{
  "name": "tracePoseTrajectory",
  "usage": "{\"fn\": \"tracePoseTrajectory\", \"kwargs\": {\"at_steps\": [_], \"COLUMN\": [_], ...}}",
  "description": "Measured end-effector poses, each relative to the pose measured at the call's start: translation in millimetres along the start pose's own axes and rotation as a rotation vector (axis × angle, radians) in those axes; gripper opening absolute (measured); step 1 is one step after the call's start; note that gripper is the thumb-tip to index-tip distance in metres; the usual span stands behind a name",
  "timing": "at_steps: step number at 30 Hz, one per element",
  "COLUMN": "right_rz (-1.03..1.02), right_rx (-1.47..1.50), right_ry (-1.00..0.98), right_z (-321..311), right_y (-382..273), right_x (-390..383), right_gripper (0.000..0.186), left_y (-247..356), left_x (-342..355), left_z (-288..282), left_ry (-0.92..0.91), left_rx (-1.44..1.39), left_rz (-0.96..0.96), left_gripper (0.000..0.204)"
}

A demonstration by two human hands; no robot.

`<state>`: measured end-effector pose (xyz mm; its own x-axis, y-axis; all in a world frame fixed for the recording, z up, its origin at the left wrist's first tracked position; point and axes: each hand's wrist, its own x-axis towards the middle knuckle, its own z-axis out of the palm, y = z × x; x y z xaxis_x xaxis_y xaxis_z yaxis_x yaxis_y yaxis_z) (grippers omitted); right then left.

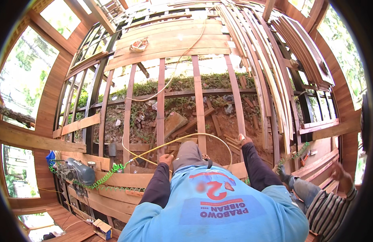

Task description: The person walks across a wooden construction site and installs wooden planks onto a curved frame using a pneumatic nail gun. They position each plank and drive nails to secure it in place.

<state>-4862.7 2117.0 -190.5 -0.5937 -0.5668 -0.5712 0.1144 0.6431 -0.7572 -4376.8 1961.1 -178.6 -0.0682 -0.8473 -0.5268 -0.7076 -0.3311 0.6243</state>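
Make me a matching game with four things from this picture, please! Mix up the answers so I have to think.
Column one
1. Coiled hose
2. Person's shirt
3. Rounded tank
4. Right hand

Column two
A. At the near end of a long wooden beam
B. Bright green
C. Dark, on the left side of the picture
D. Light blue with a print on it

Right pairs: 1-B, 2-D, 3-C, 4-A
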Motion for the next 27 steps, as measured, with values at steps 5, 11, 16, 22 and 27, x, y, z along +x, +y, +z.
{"fn": "tracePoseTrajectory", "kwargs": {"at_steps": [5, 11, 16, 22, 27], "right_rz": [0.450, 0.639, 0.675, 0.205, 0.298], "right_rx": [0.197, 0.389, 0.078, -0.072, 0.492], "right_ry": [0.008, 0.019, 0.068, 0.095, -0.077], "right_z": [14, 26, 26, 31, 42], "right_y": [58, 69, 3, -122, -183], "right_x": [-3, 2, 96, 253, 321], "right_gripper": [0.024, 0.026, 0.029, 0.021, 0.024], "left_y": [57, 82, 122, 219, 294], "left_x": [25, 104, 205, 302, 352], "left_z": [-12, 0, 18, 10, -6], "left_ry": [-0.063, -0.105, -0.160, -0.140, -0.127], "left_rx": [0.158, 0.251, 0.290, 0.042, -0.058], "left_rz": [-0.122, -0.184, -0.101, 0.017, 0.013], "left_gripper": [0.047, 0.049, 0.046, 0.054, 0.057]}}
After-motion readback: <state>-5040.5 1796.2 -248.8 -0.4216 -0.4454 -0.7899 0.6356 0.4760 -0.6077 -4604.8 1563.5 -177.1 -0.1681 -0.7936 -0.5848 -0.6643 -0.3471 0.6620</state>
